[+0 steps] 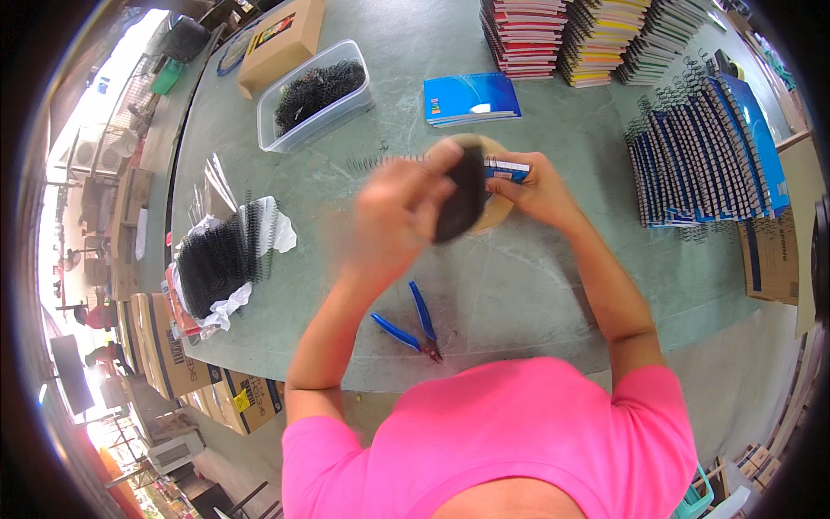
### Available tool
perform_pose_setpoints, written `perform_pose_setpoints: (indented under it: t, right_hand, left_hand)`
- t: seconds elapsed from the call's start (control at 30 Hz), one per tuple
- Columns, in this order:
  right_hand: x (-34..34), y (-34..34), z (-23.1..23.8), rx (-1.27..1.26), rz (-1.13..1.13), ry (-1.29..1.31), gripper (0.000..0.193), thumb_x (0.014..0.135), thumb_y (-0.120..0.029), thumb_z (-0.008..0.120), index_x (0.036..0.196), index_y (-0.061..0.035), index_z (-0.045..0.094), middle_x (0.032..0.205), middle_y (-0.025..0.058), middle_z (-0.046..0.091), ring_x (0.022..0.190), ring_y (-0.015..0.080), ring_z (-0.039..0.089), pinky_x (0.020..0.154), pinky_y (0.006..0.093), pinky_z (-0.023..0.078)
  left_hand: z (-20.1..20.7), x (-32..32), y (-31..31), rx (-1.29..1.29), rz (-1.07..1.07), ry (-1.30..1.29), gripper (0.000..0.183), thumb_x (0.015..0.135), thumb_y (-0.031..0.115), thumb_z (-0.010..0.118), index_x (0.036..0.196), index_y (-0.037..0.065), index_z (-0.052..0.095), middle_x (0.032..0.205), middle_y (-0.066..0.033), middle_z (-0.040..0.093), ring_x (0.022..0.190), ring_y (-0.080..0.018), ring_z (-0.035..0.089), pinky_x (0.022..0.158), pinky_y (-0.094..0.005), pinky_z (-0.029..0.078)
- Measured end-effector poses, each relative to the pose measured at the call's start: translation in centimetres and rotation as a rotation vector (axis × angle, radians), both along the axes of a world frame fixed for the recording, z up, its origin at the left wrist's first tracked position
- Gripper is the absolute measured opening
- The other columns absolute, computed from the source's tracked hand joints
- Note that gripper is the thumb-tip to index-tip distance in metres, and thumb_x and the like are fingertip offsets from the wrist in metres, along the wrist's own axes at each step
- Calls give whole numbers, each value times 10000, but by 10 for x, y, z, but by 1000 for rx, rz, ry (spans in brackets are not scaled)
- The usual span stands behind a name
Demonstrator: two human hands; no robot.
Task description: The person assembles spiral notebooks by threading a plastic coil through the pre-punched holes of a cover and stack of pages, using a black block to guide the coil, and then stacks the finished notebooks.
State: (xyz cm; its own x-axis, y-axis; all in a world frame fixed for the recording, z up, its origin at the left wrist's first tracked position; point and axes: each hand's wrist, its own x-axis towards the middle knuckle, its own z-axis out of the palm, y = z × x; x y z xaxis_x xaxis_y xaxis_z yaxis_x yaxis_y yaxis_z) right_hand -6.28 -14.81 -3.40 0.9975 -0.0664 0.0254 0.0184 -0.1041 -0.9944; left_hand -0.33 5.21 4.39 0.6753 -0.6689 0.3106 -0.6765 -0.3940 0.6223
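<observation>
My right hand point(540, 190) is closed round a small blue notebook point(507, 169), held edge-on at the middle of the table. Just left of the notebook is a dark oval piece point(462, 199), blurred, in front of a round cream-coloured base point(494, 212). My left hand point(402, 203) is beside the dark piece, smeared by motion; whether its fingers grip anything cannot be made out. A thin black spiral coil point(380, 162) sticks out to the left behind my left hand. Blue-handled cutting pliers point(415, 324) lie spread on the table close to my body.
A clear plastic box point(363, 102) of black coils stands at the back left, beside a cardboard box point(281, 48). More coils point(225, 259) lie on white wrapping at left. Blue notebooks point(471, 99) lie behind my hands. Stacked spiral notebooks point(527, 39) and coil-bound blue ones point(700, 156) stand right.
</observation>
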Motion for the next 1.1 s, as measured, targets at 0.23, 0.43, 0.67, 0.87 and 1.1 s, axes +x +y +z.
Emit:
perform_pose_setpoints:
  t: [0.23, 0.43, 0.67, 0.87, 1.1]
  right_hand:
    - [0, 0, -1, 10, 13, -43, 269, 814, -43, 627, 1081, -11, 627, 889, 63, 668, 844, 77, 563, 760, 260, 466]
    - [1, 1, -6, 106, 5, -94, 271, 833, -72, 621, 1095, -5, 623, 957, 55, 664, 908, 90, 574, 821, 270, 469]
    - [-1, 2, 6, 219, 48, -195, 312, 855, -105, 601, 1152, -10, 594, 1122, 85, 624, 1040, 143, 555, 932, 293, 419]
    - [-6, 9, 16, 348, -52, -226, 258, 852, -61, 593, 1104, -4, 607, 1029, 78, 640, 962, 110, 565, 843, 260, 450]
    - [-10, -7, -12, 127, 20, 5, 202, 858, -137, 632, 999, 7, 640, 833, -22, 635, 747, 29, 501, 657, 228, 439]
  left_hand:
    - [2, 0, -7, 41, -70, 55, 310, 803, 51, 635, 1113, 54, 635, 1060, -99, 654, 978, -177, 612, 866, -293, 455]
    - [-8, -2, -14, -78, -110, 271, 288, 841, 128, 612, 1126, 85, 621, 1013, -151, 641, 914, -283, 616, 833, -324, 460]
    - [-38, -36, -3, 285, -204, 69, 296, 829, 229, 622, 1087, 83, 616, 964, -159, 600, 893, -330, 572, 743, -405, 460]
    - [-18, 0, -30, 65, 26, -610, 262, 786, 186, 652, 996, 31, 633, 942, -131, 613, 901, -286, 559, 796, -380, 430]
    - [-15, 11, -40, 89, -173, -207, 201, 799, 141, 624, 959, 20, 611, 899, -130, 606, 861, -302, 549, 790, -389, 419]
